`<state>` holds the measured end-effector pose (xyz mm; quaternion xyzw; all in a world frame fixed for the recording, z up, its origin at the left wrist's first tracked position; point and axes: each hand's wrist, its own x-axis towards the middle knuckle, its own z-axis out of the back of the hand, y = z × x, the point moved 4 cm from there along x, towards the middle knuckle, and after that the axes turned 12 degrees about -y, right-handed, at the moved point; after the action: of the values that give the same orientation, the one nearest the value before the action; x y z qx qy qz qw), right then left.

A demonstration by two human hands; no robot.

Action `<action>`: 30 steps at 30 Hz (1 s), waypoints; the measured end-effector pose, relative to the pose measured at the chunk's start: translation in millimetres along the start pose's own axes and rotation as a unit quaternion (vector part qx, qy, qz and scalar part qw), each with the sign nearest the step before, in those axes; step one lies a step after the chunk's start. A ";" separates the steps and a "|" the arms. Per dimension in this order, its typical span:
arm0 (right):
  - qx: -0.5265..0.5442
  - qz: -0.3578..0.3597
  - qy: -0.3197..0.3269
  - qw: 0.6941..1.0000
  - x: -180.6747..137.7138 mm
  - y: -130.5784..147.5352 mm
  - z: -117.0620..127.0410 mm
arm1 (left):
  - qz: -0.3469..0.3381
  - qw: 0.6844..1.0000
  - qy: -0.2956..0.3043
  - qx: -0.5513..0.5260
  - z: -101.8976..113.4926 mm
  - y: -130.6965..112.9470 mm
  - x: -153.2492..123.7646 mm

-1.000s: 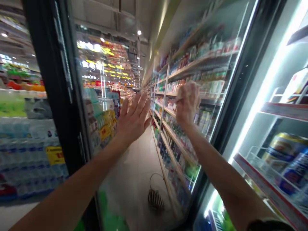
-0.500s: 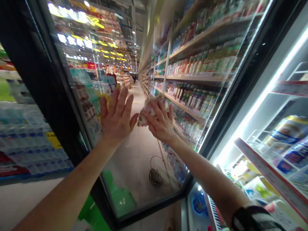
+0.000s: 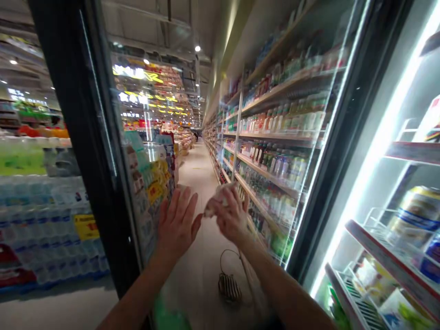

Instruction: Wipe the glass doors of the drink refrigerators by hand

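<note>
A glass door (image 3: 192,123) with a black frame stands in front of me. My left hand (image 3: 178,223) lies flat against the glass, palm forward and fingers stretched, holding nothing. Just to its right, my right hand (image 3: 234,217) presses a crumpled pale cloth (image 3: 220,198) to the pane. Its fingers curl over the cloth, which is partly hidden beneath them. Blur softens the edges of both hands.
To the right is a lit fridge with wire shelves (image 3: 378,275) holding cans (image 3: 417,211) and packs. Stacked bottled water (image 3: 44,220) stands at left. Bottle shelves (image 3: 275,135) and a striped bag (image 3: 229,288) on the floor show in or through the glass.
The view has tilted upward, showing more ceiling, and the door's lower edge has left the picture. Both hands sit lower in view; the right still keeps the cloth on the glass.
</note>
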<state>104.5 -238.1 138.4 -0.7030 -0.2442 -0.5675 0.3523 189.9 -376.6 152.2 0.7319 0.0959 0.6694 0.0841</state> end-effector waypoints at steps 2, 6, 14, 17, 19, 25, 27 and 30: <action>-0.072 -0.093 -0.053 0.992 -0.7 -49.3 15.8 | -0.009 1.000 0.006 0.011 -0.2 1.0 -1.6; -0.167 -0.257 -0.091 0.947 -9.2 -92.9 36.0 | -0.018 1.000 0.008 0.012 -1.8 0.9 -5.2; -0.097 -0.087 0.009 0.991 -43.5 -71.3 35.0 | -0.011 1.000 0.006 0.003 -5.4 3.9 -6.8; -0.210 -0.321 -0.093 0.919 -46.3 -135.9 57.3 | -0.012 1.000 0.013 0.007 -6.3 3.3 -8.2; -0.204 -0.344 -0.092 0.912 -47.8 -127.2 54.2 | -0.012 1.000 0.015 0.006 -5.8 4.2 -9.3; -0.042 -0.072 0.045 0.995 -61.2 -27.2 20.5 | -0.009 0.999 0.037 -0.012 -8.5 12.1 -9.5; -0.107 -0.146 0.003 0.984 -66.3 -48.1 28.2 | -0.004 0.999 0.048 0.002 -11.1 11.2 -15.3; -0.184 -0.284 -0.075 0.938 -70.3 -67.9 35.2 | -0.017 0.998 0.060 0.024 -7.5 3.0 -45.3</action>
<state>59.4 -164.1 81.2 -0.6975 -0.3507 -0.6245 0.0223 178.6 -391.0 110.0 0.6903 0.1289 0.7083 0.0722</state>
